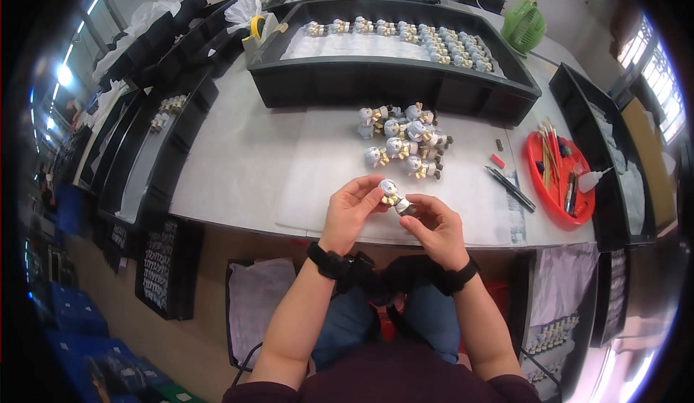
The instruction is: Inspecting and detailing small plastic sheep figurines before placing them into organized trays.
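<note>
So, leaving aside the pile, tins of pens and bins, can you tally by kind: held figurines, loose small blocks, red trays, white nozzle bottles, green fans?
Held figurine: 1
Small blocks: 2 (red block, dark block)
Red tray: 1
White nozzle bottle: 1
Green fan: 1
Total: 6

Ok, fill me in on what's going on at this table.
A person holds a small pale-haired figurine in both bare hands, the left hand at its head and the right hand by its dark feet. A loose cluster of similar figurines lies just beyond. Behind that, a black tray holds more in rows. A red dish with brushes sits to the right.
</note>
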Available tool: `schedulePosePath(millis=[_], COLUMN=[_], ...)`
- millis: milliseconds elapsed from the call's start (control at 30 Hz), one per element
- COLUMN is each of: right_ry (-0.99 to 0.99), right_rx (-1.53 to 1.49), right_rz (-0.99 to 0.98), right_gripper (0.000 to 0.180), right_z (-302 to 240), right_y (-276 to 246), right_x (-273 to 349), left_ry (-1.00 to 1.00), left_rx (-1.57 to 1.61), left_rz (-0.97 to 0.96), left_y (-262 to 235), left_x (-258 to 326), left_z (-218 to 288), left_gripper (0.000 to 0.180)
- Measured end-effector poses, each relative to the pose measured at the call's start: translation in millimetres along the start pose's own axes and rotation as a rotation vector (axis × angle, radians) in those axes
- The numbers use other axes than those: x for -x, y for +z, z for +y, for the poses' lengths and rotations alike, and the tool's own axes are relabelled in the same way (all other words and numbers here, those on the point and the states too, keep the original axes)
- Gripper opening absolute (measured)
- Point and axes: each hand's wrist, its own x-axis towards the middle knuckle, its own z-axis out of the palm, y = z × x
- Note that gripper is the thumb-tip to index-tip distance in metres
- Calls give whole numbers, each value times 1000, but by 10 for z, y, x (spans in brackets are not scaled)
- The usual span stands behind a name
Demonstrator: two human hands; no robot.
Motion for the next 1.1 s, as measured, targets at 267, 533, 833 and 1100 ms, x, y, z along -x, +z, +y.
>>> schedulePosePath(millis=[267, 533, 833, 1100], right_ry=[-16, 91, -166, -214], right_rx=[-10, -42, -161, 312], right_rz=[19, 45, -58, -33], right_gripper=[34, 31, 28, 39], right_z=[0, -31, 8, -81], right_y=[5, -20, -78, 44], right_x=[-4, 23, -28, 3], left_ry=[17, -29, 21, 23], left_rx=[61, 50, -73, -29], left_rz=[-19, -4, -119, -136], left_y=[-4, 25, -14, -31], left_x=[32, 27, 31, 27], left_z=[10, 15, 27, 37], left_gripper=[27, 27, 32, 41])
